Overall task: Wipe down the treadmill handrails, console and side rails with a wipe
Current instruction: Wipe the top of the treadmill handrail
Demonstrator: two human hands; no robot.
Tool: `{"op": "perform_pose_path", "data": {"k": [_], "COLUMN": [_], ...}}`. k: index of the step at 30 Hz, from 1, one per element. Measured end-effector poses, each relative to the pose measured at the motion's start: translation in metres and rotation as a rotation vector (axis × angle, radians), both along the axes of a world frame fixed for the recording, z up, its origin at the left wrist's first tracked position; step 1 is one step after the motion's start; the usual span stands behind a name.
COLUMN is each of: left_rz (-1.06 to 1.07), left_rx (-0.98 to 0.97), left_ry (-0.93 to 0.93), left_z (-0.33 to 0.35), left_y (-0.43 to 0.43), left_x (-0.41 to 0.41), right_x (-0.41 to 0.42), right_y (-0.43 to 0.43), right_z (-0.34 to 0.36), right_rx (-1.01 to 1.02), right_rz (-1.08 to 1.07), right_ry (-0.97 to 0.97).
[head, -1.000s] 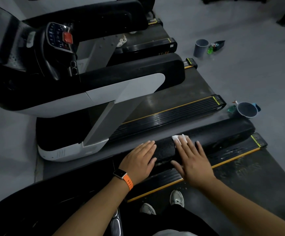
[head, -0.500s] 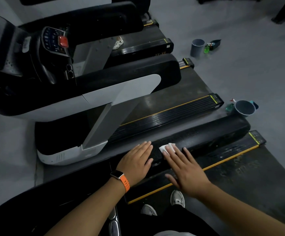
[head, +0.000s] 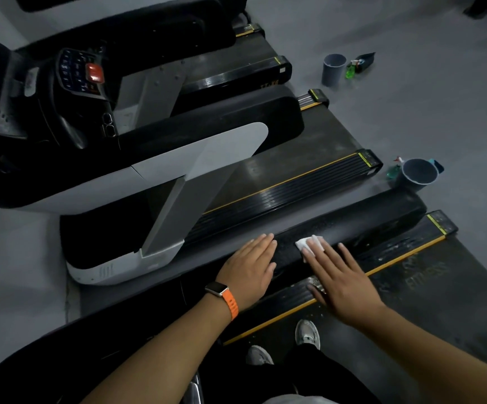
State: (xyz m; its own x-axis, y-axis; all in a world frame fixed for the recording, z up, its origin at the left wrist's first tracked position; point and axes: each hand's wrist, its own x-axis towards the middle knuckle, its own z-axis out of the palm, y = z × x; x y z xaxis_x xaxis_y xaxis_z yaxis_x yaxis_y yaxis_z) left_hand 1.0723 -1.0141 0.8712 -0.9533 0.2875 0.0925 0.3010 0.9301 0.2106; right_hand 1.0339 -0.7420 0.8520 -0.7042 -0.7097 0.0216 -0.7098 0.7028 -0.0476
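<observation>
We lean over the long black padded handrail of our treadmill, which runs diagonally from lower left to upper right. Our right hand lies flat with its fingers straight and spread, and the tips of the first two press a small white folded wipe against the top of the handrail; nothing is curled round it or pinched. The wipe sits about midway along the visible rail, partly under those fingertips, with its left corner showing. Our left hand rests flat on the same handrail just beside the wipe, fingers straight and close together, holding nothing; a gap of bare black padding separates it from the wipe. An orange-strapped watch with a pale square face sits on the left wrist. Below the handrail on the right runs the black ribbed side rail with a yellow edge stripe, which shows pale streaks, and beyond it the dark walking belt, where our two light grey shoes stand. A grey round plastic bucket stands on the grey floor near the far end of the handrail, with a second grey bucket and a small green bottle farther off. To the left stands a neighbouring treadmill whose dark console with a red button is in view.
</observation>
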Motion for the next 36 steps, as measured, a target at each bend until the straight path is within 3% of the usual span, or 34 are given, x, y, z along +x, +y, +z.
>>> {"op": "perform_pose_path", "data": {"k": [3,8,13,18,23,27,33,36], "left_rz": [-0.004,0.007,0.016,0.016,0.015,0.034,0.043,0.049], "left_rx": [0.009,0.022,0.029,0.046,0.068,0.095,0.106,0.086], "left_ry": [0.001,0.003,0.001,-0.001,-0.016,-0.053,-0.067,-0.053], "left_z": [-0.001,0.001,0.001,0.001,0.002,0.003,-0.001,-0.001], "left_y": [0.002,0.001,0.002,0.001,0.002,0.001,0.003,0.006], "left_x": [-0.002,-0.001,0.0,0.0,0.0,0.0,-0.001,-0.005], "right_x": [0.003,-0.004,-0.038,-0.024,-0.011,0.01,-0.003,0.008], "right_y": [-0.013,-0.043,-0.035,-0.033,-0.027,-0.031,0.005,-0.013], "right_z": [0.001,0.004,0.013,0.006,0.004,-0.002,-0.009,-0.012], "right_rx": [-0.016,-0.055,-0.062,-0.049,-0.08,-0.021,-0.026,-0.034], "right_rz": [-0.059,0.034,-0.205,0.005,-0.18,0.023,-0.183,-0.022], "right_ry": [-0.022,-0.03,-0.083,-0.045,-0.046,0.012,0.018,0.008]}}
